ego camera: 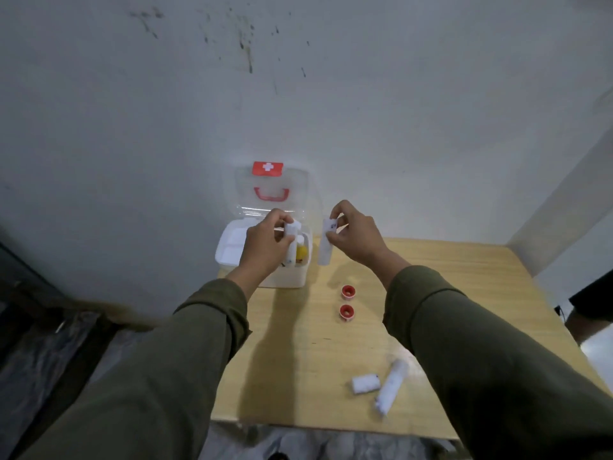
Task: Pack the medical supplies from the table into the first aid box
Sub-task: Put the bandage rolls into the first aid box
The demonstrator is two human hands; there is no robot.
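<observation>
A white first aid box (pixel 292 277) stands open at the table's far left corner, its clear lid (pixel 272 190) with a red cross and red handle raised against the wall. My left hand (pixel 265 244) is shut on a white bandage roll (pixel 292 227), upright over the box's opening. My right hand (pixel 353 234) grips a second white bandage roll (pixel 326 247) just right of the box, held upright above the table. Something yellow (pixel 301 253) shows inside the box. On the table lie two red tape rolls (pixel 347 291) (pixel 347 312) and two more white bandage rolls (pixel 365 384) (pixel 393 386).
The wooden table (pixel 447 270) stands against a grey, stained wall. A white tray insert (pixel 230 244) sits in the box's left half. Dark floor and plastic sheeting lie to the left of the table. A dark object shows at the right edge.
</observation>
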